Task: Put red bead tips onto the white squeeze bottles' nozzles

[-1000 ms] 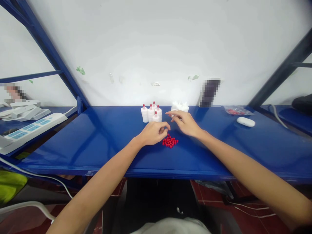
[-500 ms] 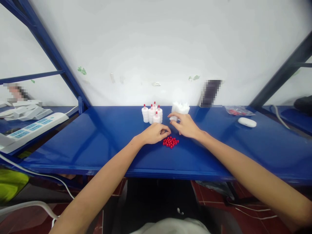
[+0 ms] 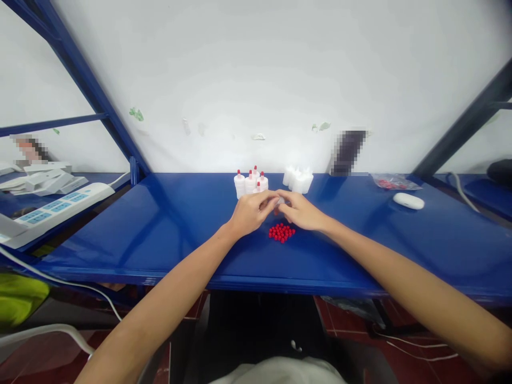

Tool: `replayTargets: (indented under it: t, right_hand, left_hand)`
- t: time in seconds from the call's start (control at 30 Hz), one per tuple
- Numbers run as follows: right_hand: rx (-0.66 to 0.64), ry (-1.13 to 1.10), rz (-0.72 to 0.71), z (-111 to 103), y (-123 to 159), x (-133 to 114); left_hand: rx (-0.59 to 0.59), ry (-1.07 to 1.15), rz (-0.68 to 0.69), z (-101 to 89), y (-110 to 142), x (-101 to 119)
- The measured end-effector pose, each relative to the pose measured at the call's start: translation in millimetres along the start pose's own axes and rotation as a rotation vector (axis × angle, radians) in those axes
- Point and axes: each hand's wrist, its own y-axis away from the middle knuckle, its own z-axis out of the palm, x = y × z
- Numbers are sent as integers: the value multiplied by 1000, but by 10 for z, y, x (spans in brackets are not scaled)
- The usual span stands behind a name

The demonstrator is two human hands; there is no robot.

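Note:
My two hands meet above a heap of small red caps (image 3: 281, 232) on the blue table (image 3: 172, 234). My right hand (image 3: 303, 211) is closed round a small white bottle (image 3: 281, 201), of which only a sliver shows between the fingertips. My left hand (image 3: 248, 213) is pinched shut against that bottle; what its fingers hold is hidden. Just behind my left hand stand several white bottles with red caps (image 3: 248, 183). A cluster of white bottles without caps (image 3: 298, 179) stands behind my right hand.
A white oval object (image 3: 408, 200) and a clear bag with red pieces (image 3: 394, 183) lie at the right. A white power strip (image 3: 56, 205) and a stack of white boxes (image 3: 48, 178) sit at the left. Blue frame struts rise on both sides.
My right hand picked a white bottle from the uncapped cluster and drew it back. My left hand rose from the red caps to meet it.

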Motion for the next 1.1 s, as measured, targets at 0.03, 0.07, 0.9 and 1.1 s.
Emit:
replayTargets:
  t: [0.03, 0.07, 0.9, 1.1]
  right_hand:
    - [-2, -38, 9, 7, 2, -13]
    - [-6, -75, 23, 11, 2, -18]
    - [-24, -298, 3, 5, 8, 29]
    - [176, -148, 33, -125, -50, 161]
  left_hand:
    - [1, -4, 0, 2, 2, 1]
    - [-1, -6, -2, 2, 2, 3]
    - [-97, 2, -35, 35, 2, 7]
    - [279, 202, -370, -28, -139, -74]
